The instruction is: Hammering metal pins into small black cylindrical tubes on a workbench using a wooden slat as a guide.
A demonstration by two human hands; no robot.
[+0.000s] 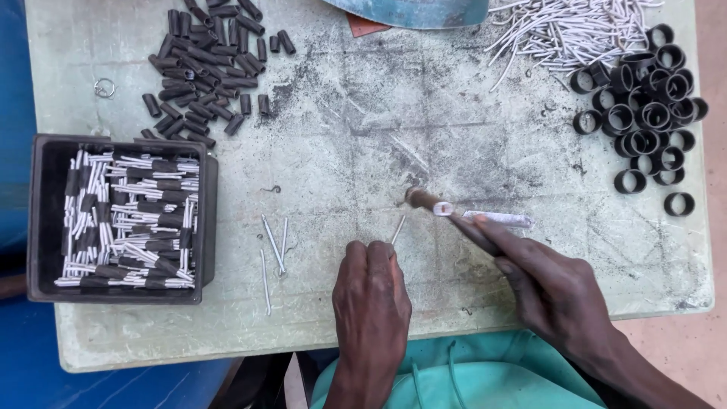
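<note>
Head view: left hand [369, 291] rests on the worn pale green table [424, 129], fingers [376, 251] together, pinching a thin white metal pin [397, 229] at table centre. Right hand [556, 291], at 4 o'clock, fingers clamped on a small wooden-handled hammer [429, 202]. Black plastic tray of sleeved pins [121, 220] sits at 9 o'clock.

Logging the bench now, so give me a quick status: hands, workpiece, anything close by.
Left hand pinning a thin white rod to the table. Right hand holding a small hammer at it. Loose rods just left.
</note>
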